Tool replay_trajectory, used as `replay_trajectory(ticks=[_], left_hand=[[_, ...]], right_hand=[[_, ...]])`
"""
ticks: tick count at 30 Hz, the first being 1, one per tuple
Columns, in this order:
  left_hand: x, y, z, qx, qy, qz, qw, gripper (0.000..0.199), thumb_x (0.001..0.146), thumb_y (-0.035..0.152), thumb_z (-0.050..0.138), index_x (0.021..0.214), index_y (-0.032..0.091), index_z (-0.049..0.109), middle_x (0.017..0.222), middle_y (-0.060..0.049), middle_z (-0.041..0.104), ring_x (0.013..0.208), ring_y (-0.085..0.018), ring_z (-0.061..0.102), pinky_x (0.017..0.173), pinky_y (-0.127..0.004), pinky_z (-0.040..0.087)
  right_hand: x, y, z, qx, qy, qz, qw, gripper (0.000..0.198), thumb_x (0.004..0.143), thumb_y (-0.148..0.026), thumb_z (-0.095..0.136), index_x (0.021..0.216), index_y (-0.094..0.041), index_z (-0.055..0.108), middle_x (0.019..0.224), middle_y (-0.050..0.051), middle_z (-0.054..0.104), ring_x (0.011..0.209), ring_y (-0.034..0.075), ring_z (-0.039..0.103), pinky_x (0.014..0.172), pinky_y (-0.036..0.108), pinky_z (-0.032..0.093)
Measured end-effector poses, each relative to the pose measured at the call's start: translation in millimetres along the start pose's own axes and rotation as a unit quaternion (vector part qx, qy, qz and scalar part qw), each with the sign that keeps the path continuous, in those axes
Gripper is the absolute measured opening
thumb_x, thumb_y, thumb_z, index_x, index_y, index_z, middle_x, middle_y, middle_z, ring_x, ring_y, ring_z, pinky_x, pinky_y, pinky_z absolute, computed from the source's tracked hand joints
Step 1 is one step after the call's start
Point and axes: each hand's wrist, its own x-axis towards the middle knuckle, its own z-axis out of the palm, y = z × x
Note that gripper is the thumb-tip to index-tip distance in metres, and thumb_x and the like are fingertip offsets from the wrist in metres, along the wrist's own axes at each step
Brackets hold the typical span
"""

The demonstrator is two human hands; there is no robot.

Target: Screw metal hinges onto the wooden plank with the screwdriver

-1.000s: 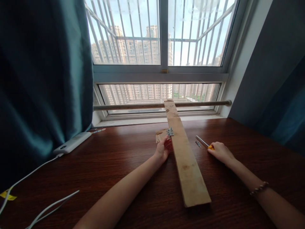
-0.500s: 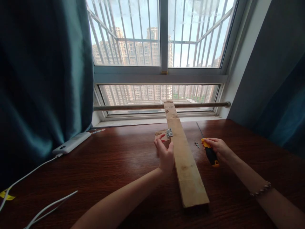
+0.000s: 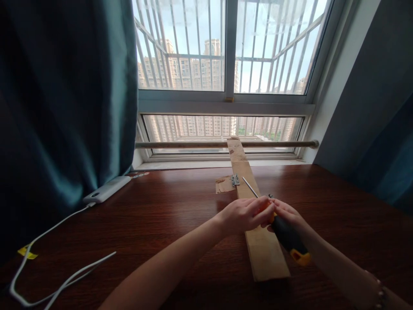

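A long wooden plank (image 3: 264, 254) lies on the dark wooden table (image 3: 167, 215), its far end resting against a rod by the window. A small metal hinge (image 3: 235, 180) joins it to a small wood piece (image 3: 223, 185) at its left side. My right hand (image 3: 287, 213) grips a screwdriver (image 3: 288, 239) with a black and yellow handle, its metal shaft pointing toward the hinge. My left hand (image 3: 243, 213) lies over the plank, its fingertips touching the screwdriver near the top of the handle.
A white power bank (image 3: 106, 189) with a white cable (image 3: 48, 232) lies at the table's left, beside a teal curtain (image 3: 64, 107). A horizontal rod (image 3: 187, 144) runs along the windowsill. Another dark curtain (image 3: 387, 142) hangs at the right.
My right hand lifted the screwdriver from the table and brought it over the plank. My left hand left the small wood piece by the hinge and moved right to meet the screwdriver.
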Motion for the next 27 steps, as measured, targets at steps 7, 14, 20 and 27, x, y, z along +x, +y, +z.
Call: replay_trajectory(ticks=[7,14,20,27], left_hand=[[1.3,5.4,-27.1,-0.050,0.067,-0.075,0.994,0.022,0.071,0.021,0.061,0.091,0.020,0.069,0.096,-0.013,0.062,0.091,-0.023,0.057,0.090,-0.034,0.041],[13.8,-21.6,-68.3,-0.040,0.409,-0.140,0.901,0.014,0.059,0.014,0.068,0.070,0.020,0.061,0.067,-0.001,0.054,0.068,-0.013,0.051,0.060,-0.019,0.042],[17.7,-68.9,-104.2,-0.327,0.466,-0.341,0.748,0.029,0.070,0.019,0.054,0.048,0.017,0.036,0.041,0.004,0.034,0.037,-0.005,0.032,0.036,-0.015,0.027],[4.8,-108.8,-93.8,-0.430,0.356,-0.512,0.653,0.001,0.075,0.009,0.051,0.077,0.009,0.050,0.076,-0.011,0.060,0.032,0.003,0.028,0.032,-0.012,0.029]], right_hand=[[-12.7,-16.5,14.3,0.055,-0.064,0.040,0.996,0.033,0.079,-0.051,0.053,0.087,-0.021,0.041,0.075,0.006,0.068,0.071,0.022,0.068,0.059,0.031,0.051],[58.6,-7.4,-11.2,-0.287,0.070,-0.226,0.928,0.052,0.068,-0.040,0.069,0.106,-0.021,0.039,0.112,0.012,0.059,0.106,0.023,0.055,0.095,0.043,0.040],[141.9,18.7,-21.0,-0.416,0.027,-0.285,0.863,0.099,0.057,-0.041,0.076,0.133,-0.018,0.018,0.128,0.014,0.046,0.123,0.027,0.038,0.104,0.045,0.026],[158.7,24.0,-10.3,-0.469,0.036,-0.285,0.835,0.103,0.054,-0.043,0.076,0.137,-0.017,0.021,0.122,0.012,0.051,0.119,0.028,0.036,0.101,0.044,0.028]])
